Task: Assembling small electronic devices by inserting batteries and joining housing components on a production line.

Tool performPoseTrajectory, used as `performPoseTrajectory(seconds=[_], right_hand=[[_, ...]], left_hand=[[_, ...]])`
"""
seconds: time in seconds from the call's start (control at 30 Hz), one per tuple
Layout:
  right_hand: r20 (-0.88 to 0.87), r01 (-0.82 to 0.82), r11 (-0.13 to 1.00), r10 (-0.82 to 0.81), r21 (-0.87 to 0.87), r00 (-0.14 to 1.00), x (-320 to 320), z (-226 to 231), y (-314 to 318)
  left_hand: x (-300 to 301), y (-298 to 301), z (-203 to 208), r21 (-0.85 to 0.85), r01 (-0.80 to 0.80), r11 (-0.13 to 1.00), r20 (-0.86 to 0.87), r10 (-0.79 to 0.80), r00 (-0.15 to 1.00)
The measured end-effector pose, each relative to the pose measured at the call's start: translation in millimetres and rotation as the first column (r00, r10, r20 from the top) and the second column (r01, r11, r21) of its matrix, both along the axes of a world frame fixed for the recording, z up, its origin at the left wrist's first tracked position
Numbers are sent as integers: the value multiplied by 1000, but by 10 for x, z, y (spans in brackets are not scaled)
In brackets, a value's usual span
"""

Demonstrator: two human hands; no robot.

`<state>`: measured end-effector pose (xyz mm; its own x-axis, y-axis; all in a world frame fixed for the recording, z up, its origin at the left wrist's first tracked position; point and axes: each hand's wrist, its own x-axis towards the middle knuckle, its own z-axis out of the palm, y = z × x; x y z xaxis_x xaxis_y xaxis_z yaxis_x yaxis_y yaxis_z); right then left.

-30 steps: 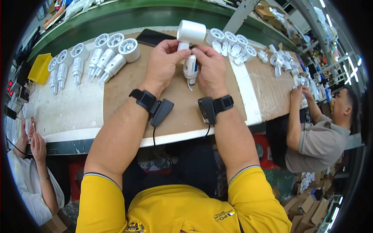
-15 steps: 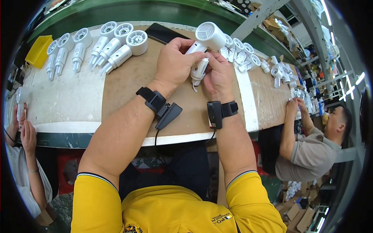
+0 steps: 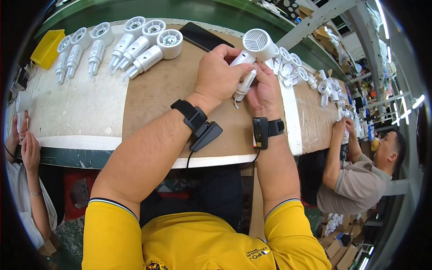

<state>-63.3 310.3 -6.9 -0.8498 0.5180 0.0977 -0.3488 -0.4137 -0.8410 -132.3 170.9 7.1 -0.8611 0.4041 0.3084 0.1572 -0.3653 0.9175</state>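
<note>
A white hair dryer (image 3: 258, 44) with a round slotted grille is held up over the table. My left hand (image 3: 217, 74) is closed round its handle, thumb pressed along it. Just below, my right hand (image 3: 264, 93) is closed on a white cylindrical handle piece (image 3: 245, 84) with a short pale lead at its lower end. My left thumb lies close above that piece. My fingers cover the place between dryer and piece, so I cannot tell whether they are joined. Black straps with small boxes sit on both wrists.
Several white hair dryers (image 3: 148, 58) lie in a row at the left, with a yellow bin (image 3: 47, 48) beyond. A dark phone-like slab (image 3: 205, 36) lies behind my hands. White parts (image 3: 330, 90) are heaped at the right. Co-workers sit on both sides, one at the right (image 3: 360, 180).
The whole view has shifted, so table and hands stand further right in the picture. Both hands keep nearly the same grip on the hair dryer and the handle piece.
</note>
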Motion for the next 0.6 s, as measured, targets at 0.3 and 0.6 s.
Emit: performPoseTrajectory(seconds=[0.3,0.6], right_hand=[[8,-39,999,39,18,999,-6,-25,12],[26,-68,997,67,29,997,13,-12,44]], left_hand=[[13,-36,32,-108,-88,990,-148,72,986],[55,-104,72,-123,-40,992,-127,24,992]])
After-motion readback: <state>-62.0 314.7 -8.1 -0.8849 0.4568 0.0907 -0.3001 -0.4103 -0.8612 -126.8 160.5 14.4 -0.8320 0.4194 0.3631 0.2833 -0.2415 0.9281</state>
